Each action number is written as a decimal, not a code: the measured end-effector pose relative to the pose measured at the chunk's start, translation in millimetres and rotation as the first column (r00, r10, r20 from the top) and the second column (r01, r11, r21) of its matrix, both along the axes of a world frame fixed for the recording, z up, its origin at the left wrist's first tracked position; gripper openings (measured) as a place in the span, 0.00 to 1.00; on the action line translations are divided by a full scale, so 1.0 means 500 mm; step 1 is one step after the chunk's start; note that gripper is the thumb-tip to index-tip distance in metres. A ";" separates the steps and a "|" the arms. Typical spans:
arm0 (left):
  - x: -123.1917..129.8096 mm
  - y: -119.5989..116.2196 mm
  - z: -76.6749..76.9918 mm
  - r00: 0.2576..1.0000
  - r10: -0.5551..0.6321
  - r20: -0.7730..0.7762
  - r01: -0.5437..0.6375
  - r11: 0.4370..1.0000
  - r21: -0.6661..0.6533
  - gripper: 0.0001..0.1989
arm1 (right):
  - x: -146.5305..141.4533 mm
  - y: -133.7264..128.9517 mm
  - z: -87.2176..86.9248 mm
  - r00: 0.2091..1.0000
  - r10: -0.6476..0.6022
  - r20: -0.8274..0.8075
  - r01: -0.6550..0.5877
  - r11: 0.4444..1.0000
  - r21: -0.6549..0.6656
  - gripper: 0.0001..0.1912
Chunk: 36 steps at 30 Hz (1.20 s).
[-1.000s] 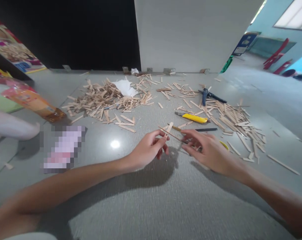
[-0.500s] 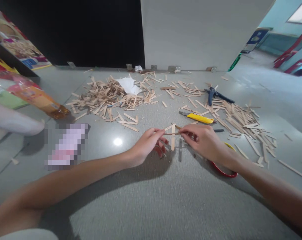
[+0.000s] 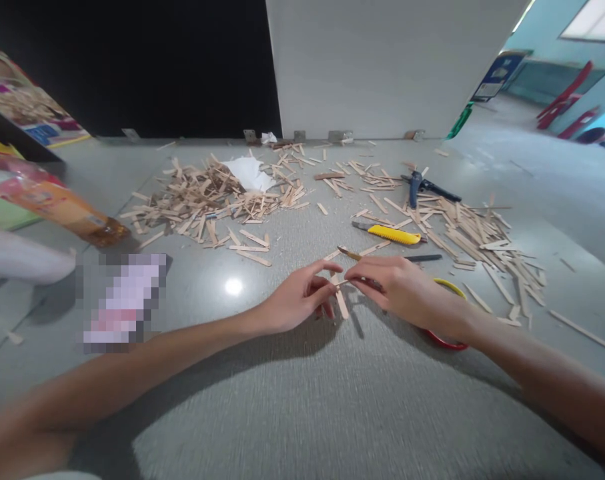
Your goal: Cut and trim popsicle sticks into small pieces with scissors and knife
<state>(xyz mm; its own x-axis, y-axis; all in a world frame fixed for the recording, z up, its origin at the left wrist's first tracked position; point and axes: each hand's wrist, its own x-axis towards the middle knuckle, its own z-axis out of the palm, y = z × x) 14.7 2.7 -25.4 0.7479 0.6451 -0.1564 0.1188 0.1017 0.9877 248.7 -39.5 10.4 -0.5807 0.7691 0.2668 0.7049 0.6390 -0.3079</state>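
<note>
In the middle of the head view, my left hand (image 3: 305, 293) pinches small wooden craft sticks (image 3: 342, 305) between thumb and fingers. My right hand (image 3: 399, 287) pinches the other end of a thin stick, its fingertips close to the left ones. One light stick hangs down below the fingers, crossing the thin one; how they are joined is hidden. Just beyond the right hand lie a slim tool with a pointed tip (image 3: 349, 253) and a yellow utility knife (image 3: 393, 234). A red and yellow ring-shaped thing (image 3: 449, 285) is partly covered by my right wrist.
Piles of cut craft sticks (image 3: 187, 200) lie at the back left and right, with white paper (image 3: 249, 175) on the left one. A dark cutter (image 3: 415, 190) rests on the right pile. At left are a bottle (image 3: 57, 200), a blurred pinkish object (image 3: 125, 300) and someone's limb (image 3: 27, 257).
My hands have drawn closer together. The held sticks have turned, so the hanging stick now slants and the thin one tilts. The whole view has shifted slightly.
</note>
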 end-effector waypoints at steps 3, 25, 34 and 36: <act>0.004 -0.007 -0.003 0.998 0.020 -0.053 -0.016 0.997 0.069 0.16 | 0.001 -0.004 0.007 0.999 -0.002 0.032 0.004 0.999 -0.041 0.11; -0.001 -0.010 -0.029 0.952 0.302 0.044 -0.305 0.932 0.198 0.11 | 0.124 0.105 -0.045 0.929 -0.347 0.132 0.346 0.938 0.026 0.15; 0.005 -0.012 -0.024 0.963 0.262 0.055 -0.268 0.952 0.152 0.12 | -0.023 0.012 -0.073 0.789 -0.429 -0.440 0.385 0.903 -0.190 0.05; 0.006 -0.011 -0.024 0.971 0.239 0.027 -0.240 0.957 0.163 0.11 | -0.053 -0.009 -0.088 0.758 -0.403 -0.513 0.344 0.915 -0.211 0.03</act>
<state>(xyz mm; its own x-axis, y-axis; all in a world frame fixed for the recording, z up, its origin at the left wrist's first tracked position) 17.5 -3.0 -37.3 0.5691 0.8217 -0.0288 0.1040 -0.0372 0.9939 222.2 -44.1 -33.5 -0.0281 0.9334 0.3577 0.5833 0.3059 -0.7524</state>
